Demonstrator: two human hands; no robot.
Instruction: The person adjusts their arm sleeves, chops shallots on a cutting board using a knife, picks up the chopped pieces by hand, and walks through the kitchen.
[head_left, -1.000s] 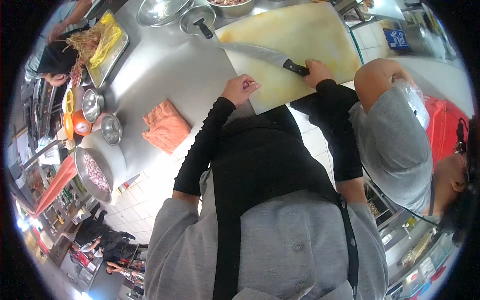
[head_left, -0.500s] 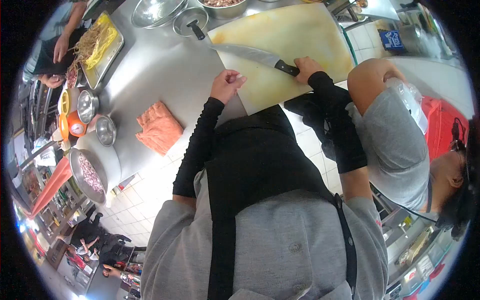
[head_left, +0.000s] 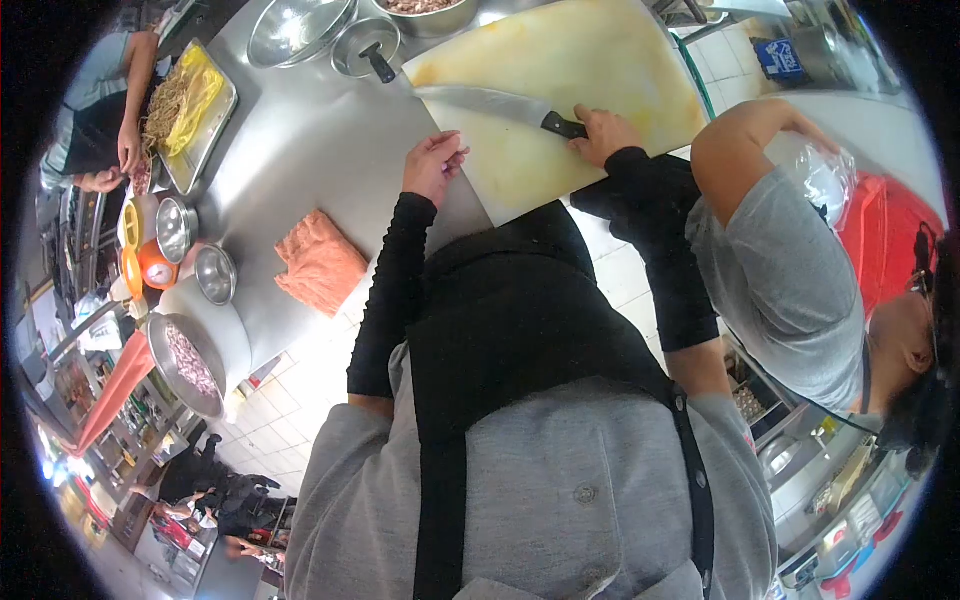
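Note:
My right hand (head_left: 608,137) is closed round the end of the black handle of a large kitchen knife (head_left: 500,104). The blade lies flat across the pale, stained cutting board (head_left: 590,60), its tip pointing left. By the board's left edge, my left hand (head_left: 432,166) is raised with its fingers curled together in a pinch. Whatever is between those fingertips is too small to make out. On the steel table (head_left: 310,150), left of that hand, lies a folded orange-pink cloth (head_left: 320,262).
A black-handled strainer (head_left: 365,48) and metal bowls, one with chopped meat (head_left: 425,5), stand at the back. Small bowls (head_left: 215,273), an orange scale (head_left: 158,266) and a tray (head_left: 212,130) line the left. A co-worker (head_left: 790,240) stands close at right, another far left.
My left hand has drawn a little left and up, its fingers more curled. The right hand stays at the knife handle. The view has shifted slightly, and the co-worker at right has moved slightly.

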